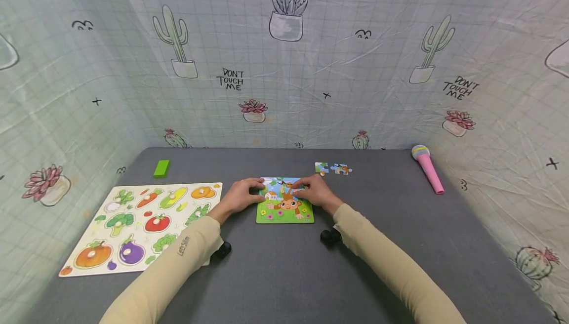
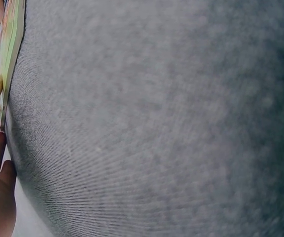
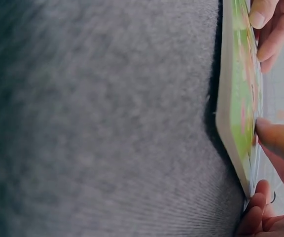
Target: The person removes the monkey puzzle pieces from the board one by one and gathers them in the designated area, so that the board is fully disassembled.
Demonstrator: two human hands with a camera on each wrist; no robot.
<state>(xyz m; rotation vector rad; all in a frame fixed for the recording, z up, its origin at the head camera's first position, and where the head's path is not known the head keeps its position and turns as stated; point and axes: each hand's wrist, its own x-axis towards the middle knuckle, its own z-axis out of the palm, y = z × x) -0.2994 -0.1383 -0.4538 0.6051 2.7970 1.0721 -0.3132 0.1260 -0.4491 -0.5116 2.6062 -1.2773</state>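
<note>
A small jigsaw puzzle (image 1: 284,215) with a monkey, a house and flowers lies in its tray on the table, in the middle of the head view. At its left edge my left hand (image 1: 240,195) grips the tray, thumb on top and fingers along the side, as the left wrist view also shows. My right hand (image 1: 317,191) is over the upper right part, thumb and index finger touching the picture. Its other fingers curl beside the right edge in the right wrist view. Whether a piece is pinched there is hidden. Loose jigsaw pieces (image 1: 341,169) lie behind the right hand.
A vegetable peg puzzle board (image 1: 100,230) lies at the left, partly under my left sleeve. Behind it is a green block (image 1: 162,169). A pink toy microphone (image 1: 429,172) rests at the far right. A patterned cloth (image 1: 311,92) surrounds the grey table.
</note>
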